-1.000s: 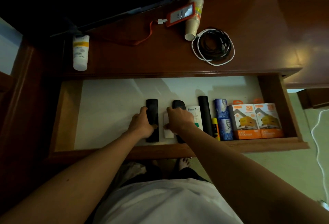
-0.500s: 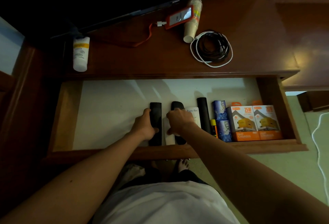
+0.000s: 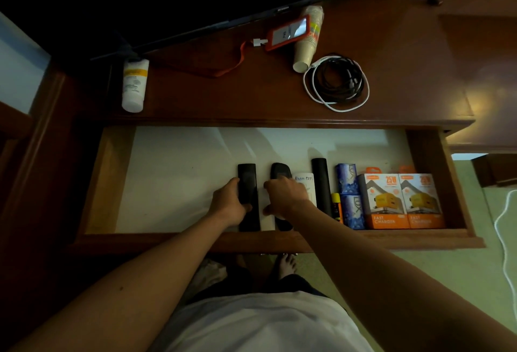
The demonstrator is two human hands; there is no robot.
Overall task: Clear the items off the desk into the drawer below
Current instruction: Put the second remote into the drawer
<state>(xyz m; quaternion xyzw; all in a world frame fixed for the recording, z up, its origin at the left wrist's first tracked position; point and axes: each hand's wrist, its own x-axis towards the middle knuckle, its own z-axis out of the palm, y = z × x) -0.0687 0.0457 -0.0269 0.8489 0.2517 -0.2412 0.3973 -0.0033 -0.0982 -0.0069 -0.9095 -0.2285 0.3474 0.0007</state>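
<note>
Drawer (image 3: 425, 156) is pulled open under the desk (image 3: 405, 72). My left hand (image 3: 228, 205) grips a flat black remote (image 3: 247, 181) and my right hand (image 3: 285, 198) is curled over a rounder black remote (image 3: 279, 171), both lying on the drawer floor beside each other. Lotion tube (image 3: 134, 84), paper cups (image 3: 307, 44), orange badge holder (image 3: 288, 33) and coiled cables (image 3: 337, 81) sit up on the desk.

one head-worn wide-angle camera looks steeply down and forward from above the person's torso. the open drawer (image 3: 458, 184) fills the middle of the frame, close below; the desk top (image 3: 223, 94) lies beyond it toward the upper edge. both forearms enter from the bottom corners. straight edges bow near the borders. no second view is supplied.
</note>
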